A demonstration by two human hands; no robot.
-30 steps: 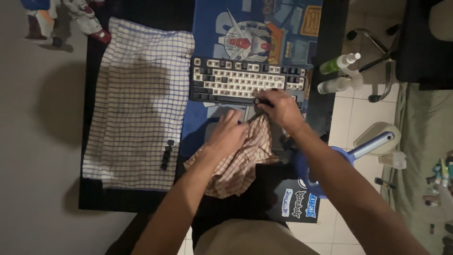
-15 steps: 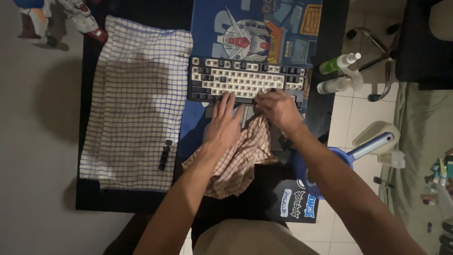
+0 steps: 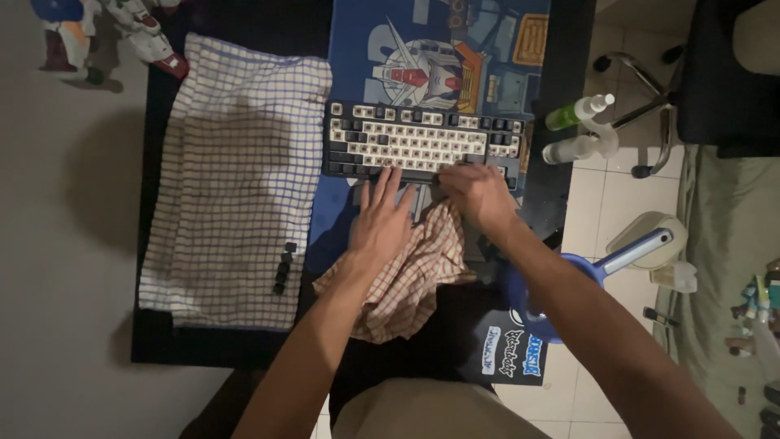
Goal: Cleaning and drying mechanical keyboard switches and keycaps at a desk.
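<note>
The left hand (image 3: pixel 382 219) lies flat with fingers spread, its fingertips touching the front edge of the black-and-cream mechanical keyboard (image 3: pixel 418 142) on the blue desk mat (image 3: pixel 357 49). The right hand (image 3: pixel 475 193) is curled at the keyboard's lower right keys; whether it pinches anything I cannot tell. Under both wrists lies a crumpled orange-checked cloth (image 3: pixel 406 276). A blue-checked towel (image 3: pixel 236 179) lies to the left, with loose black keycaps (image 3: pixel 284 267) at its edge.
</note>
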